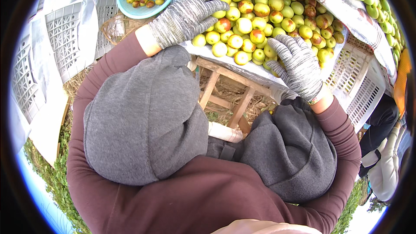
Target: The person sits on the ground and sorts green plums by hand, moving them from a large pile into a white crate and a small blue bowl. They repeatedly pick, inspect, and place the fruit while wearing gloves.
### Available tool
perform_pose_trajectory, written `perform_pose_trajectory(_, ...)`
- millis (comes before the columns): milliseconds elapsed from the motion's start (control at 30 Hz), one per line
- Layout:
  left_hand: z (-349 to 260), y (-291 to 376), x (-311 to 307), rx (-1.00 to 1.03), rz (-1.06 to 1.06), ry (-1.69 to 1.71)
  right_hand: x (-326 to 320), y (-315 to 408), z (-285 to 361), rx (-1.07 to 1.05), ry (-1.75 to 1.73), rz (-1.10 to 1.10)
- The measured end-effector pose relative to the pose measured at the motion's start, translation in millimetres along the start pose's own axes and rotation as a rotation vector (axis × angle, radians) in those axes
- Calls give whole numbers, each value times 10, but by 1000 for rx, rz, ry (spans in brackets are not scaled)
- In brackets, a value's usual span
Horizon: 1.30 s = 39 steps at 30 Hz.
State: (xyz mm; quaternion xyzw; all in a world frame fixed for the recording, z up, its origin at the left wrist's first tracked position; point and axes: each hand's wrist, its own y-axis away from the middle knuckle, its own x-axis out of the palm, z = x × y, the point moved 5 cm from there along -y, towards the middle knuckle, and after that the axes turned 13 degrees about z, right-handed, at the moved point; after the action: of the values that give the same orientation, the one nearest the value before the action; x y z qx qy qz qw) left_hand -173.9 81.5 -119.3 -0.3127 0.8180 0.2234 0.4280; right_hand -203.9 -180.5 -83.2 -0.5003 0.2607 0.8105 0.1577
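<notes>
A pile of green jujubes with red-brown patches [256,22] lies on a plastic-lined surface before me. My left hand [187,19], in a grey-and-white striped knit glove, reaches over the pile's left edge. Its fingers are slightly apart beside the fruit, and no jujube is plainly held. My right hand [297,65] wears a matching glove and rests at the front right of the pile. Its fingers are spread over the jujubes, with the thumb pointing left; anything under the palm is hidden.
A light-blue plastic basket [146,15] holds smaller jujubes. Grey plastic crates [65,39] stand left, white crates [347,68] right. A wooden frame [224,74] stands before my grey-clad knees [146,113]. Another person's leg [386,165] shows far right, below more green jujubes [370,0].
</notes>
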Motion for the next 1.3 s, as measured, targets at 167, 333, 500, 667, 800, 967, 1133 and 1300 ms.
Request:
perform_pose_trajectory(167,18,14,11,-71,13,5,70,-75,30,-6,117,56)
perform_pose_trajectory(333,-29,-6,-56,-78,-17,-28,-154,-94,-96,75,-199,-151)
perform_pose_trajectory(500,-42,31,-88,-226,67,139,-133,-211,-253,125,-218,-8)
perform_pose_trajectory(667,-33,-6,-57,-133,83,344,-104,-308,-220,79,6,36)
perform_pose_trajectory(800,35,2,-30,-267,113,592,-204,-333,-187,68,18,16)
perform_pose_trajectory(967,-91,-99,-22,-272,318,1018,-386,-379,99,-126,-219,-225)
perform_pose_trajectory(1133,-368,-298,-12,-113,447,1018,-315,-514,333,-238,-251,-184)
perform_pose_trajectory(1300,-379,-262,-101,-78,333,1158,-433,-259,193,-135,-162,-228)
